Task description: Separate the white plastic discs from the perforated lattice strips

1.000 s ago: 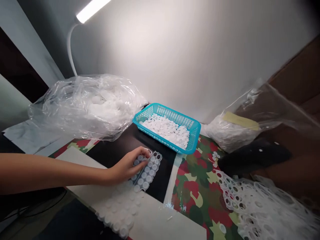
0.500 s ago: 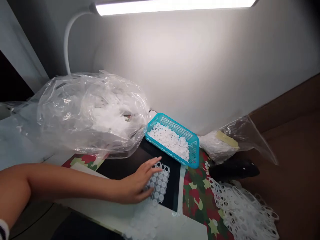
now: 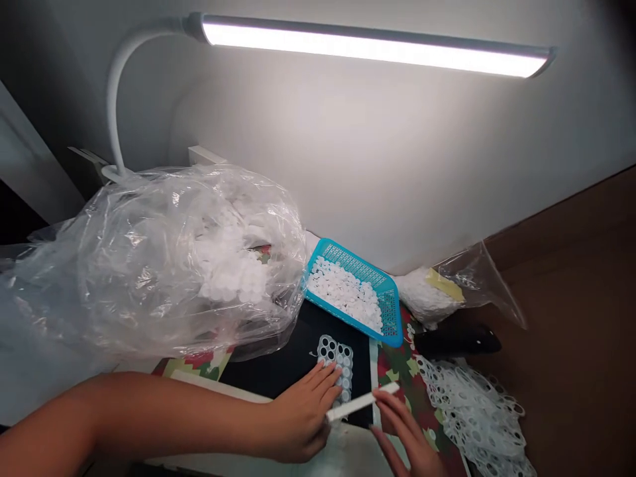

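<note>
My left hand (image 3: pixel 305 414) lies over translucent plastic strips of round caps (image 3: pixel 344 371), fingers stretched out flat on them. Ring openings show at the far end of the strips, and a dark mat (image 3: pixel 278 354) is underneath. From the lower right my right hand (image 3: pixel 405 437) comes in, pinching a flat white stick (image 3: pixel 355 405) between thumb and fingers. The stick slants over the near part of the strips, its left end close to my left hand. I cannot tell whether that end touches the hand.
A blue basket (image 3: pixel 355 324) of small white pieces stands behind the strips. To the left bulges a large clear plastic bag (image 3: pixel 149 265). On the right are a smaller bag (image 3: pixel 422 298), a black object (image 3: pixel 457 341) and a heap of ringed plastic scraps (image 3: pixel 481 417). A lamp (image 3: pixel 368 50) hangs above.
My right hand has come into view with the white stick. My left hand has moved nearer and lies flatter on the strips. The camera view has shifted, showing more of the lamp.
</note>
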Available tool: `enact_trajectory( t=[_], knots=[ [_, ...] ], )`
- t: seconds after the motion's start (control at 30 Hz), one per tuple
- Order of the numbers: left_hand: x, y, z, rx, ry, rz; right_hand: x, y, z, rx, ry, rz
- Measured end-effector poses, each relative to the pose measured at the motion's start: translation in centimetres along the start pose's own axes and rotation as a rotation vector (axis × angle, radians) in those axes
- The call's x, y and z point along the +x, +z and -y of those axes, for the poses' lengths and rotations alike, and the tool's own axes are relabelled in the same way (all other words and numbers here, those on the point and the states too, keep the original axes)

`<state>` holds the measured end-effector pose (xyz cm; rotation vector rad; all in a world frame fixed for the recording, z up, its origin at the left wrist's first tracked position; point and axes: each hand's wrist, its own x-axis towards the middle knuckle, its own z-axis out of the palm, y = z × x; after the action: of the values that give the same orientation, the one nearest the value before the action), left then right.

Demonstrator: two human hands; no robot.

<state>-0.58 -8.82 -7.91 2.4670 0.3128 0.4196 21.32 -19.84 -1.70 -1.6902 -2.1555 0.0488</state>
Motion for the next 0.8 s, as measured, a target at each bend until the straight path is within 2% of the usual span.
enact_trajectory(
  t=[0.03,0.2,0.43,0.5,0.6,0.7,0.8],
  knots=[
    [0.0,0.1,0.0,0.019,0.004,0.006,0.9,0.5,-0.5,-0.027,-0.041,0.041],
    [0.0,-0.2,0.1,0.088,0.022,0.020,4.9,2.6,-1.9,0.067,-0.214,0.032],
    [-0.2,-1.0,-0.2,0.057,0.022,0.013,6.9,3.8,-3.6,0.170,-0.430,-0.095],
    [-0.1,-1.2,-0.3,0.039,0.013,0.017,7.1,4.1,-4.0,0.199,-0.417,-0.171],
    [-0.1,-1.3,-0.4,0.022,0.001,0.044,6.9,4.6,-4.4,0.225,-0.310,-0.258],
    [-0.2,-1.5,-0.5,0.018,-0.014,0.060,6.3,5.4,-4.7,0.251,-0.215,-0.227],
    [-0.1,-1.8,-0.7,0.020,-0.026,0.067,5.7,6.2,-5.3,0.296,-0.205,-0.142]
  ],
)
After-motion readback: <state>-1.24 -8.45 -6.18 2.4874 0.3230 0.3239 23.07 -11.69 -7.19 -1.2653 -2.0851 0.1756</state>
